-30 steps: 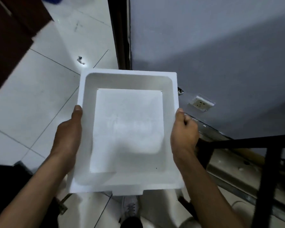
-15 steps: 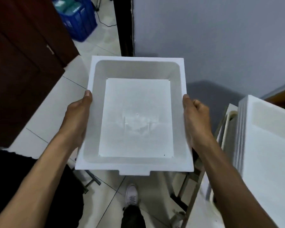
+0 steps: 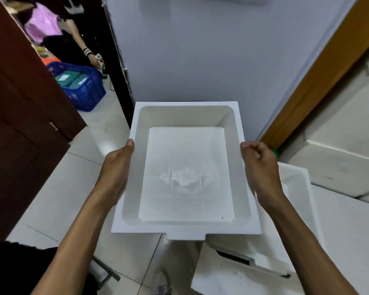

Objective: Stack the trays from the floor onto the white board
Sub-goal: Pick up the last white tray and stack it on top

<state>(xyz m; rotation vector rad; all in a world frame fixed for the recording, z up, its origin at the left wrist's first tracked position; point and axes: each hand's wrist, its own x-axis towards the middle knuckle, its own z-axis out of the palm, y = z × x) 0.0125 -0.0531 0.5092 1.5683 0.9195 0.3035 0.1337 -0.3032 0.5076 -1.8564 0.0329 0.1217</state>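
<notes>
I hold a white foam tray level in front of me, open side up, with a small notch in its near edge. My left hand grips its left rim, thumb on top. My right hand grips the right rim, fingers curled under. Below and to the right, another white foam tray rests on a white board; the held tray overlaps its left part, above it.
A grey wall stands straight ahead, with a wooden frame at its right. A dark brown door is on the left. Through the doorway a blue crate sits on the tiled floor beside a person. My shoe shows below.
My view has risen and swung right with the tray still in both hands. The white board and the tray on it have come further into view under the tray's right side.
</notes>
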